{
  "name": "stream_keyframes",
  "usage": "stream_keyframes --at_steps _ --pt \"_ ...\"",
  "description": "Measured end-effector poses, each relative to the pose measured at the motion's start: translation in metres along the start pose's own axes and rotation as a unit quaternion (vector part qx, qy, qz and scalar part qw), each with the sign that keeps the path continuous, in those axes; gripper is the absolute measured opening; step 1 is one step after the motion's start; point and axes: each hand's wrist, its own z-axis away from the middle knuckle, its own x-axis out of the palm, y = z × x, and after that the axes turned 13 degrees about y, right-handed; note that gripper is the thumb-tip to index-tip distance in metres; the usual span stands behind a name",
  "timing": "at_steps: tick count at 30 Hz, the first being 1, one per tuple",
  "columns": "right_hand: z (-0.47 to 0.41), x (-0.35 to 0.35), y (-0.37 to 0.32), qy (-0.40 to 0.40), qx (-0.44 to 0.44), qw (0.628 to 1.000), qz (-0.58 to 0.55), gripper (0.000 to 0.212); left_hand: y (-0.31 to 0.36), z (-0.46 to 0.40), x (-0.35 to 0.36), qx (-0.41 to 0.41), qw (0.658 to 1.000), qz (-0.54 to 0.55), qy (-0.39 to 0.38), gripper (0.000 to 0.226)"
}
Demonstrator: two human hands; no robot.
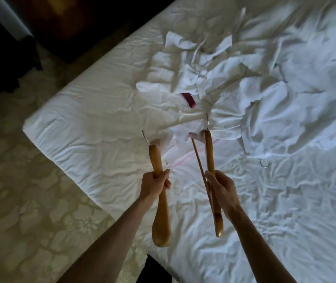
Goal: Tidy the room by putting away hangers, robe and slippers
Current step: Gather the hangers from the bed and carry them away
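We are on the hangers step, left hand [156, 181] curled round one hanger [159, 193] and right hand [222, 188] round another [211, 160] above the bed [81, 119], so next we carry them to storage while the robe [204, 74] waits crumpled.

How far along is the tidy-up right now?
Nothing looks put away yet. In hand: the left hand grips one wooden hanger, the right hand another. Left: the white robe lies crumpled on the bed. No slippers visible.
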Motion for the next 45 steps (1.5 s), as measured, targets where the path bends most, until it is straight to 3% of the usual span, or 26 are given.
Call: stream_keyframes --at_steps 7,13,19,24,27,35,42,45 --pt "0.060 0.010 -0.083 -0.141 -0.099 0.984 0.041 0.057 0.051 0.097 -0.068 0.020 0.991 0.128 0.032 0.027" --pt "0.109 0.047 -0.127 -0.257 -0.146 0.954 0.058 0.062 0.056 0.156 -0.141 0.005 0.967 0.212 0.140 0.027" --pt "0.163 0.117 -0.156 -0.339 -0.182 0.918 0.098 0.061 0.044 0.206 -0.229 0.068 0.952 0.213 0.210 0.027" --pt "0.224 0.197 -0.175 -0.396 -0.219 0.886 0.106 0.038 0.037 0.238 -0.320 0.109 0.935 0.197 0.273 0.020" --pt "0.262 0.252 -0.183 -0.432 -0.225 0.868 0.098 0.044 0.022 0.243 -0.381 0.125 0.930 0.181 0.294 0.022" --pt "0.368 0.439 -0.217 -0.489 -0.235 0.837 0.077 0.033 -0.022 0.220 -0.572 0.134 0.913 0.179 0.342 0.026" --pt "0.454 0.602 -0.241 -0.529 -0.246 0.811 0.054 0.052 -0.045 0.180 -0.743 0.156 0.900 0.191 0.359 0.026" --pt "0.469 0.655 -0.246 -0.536 -0.250 0.804 0.064 0.039 -0.046 0.156 -0.801 0.157 0.897 0.206 0.358 0.023"
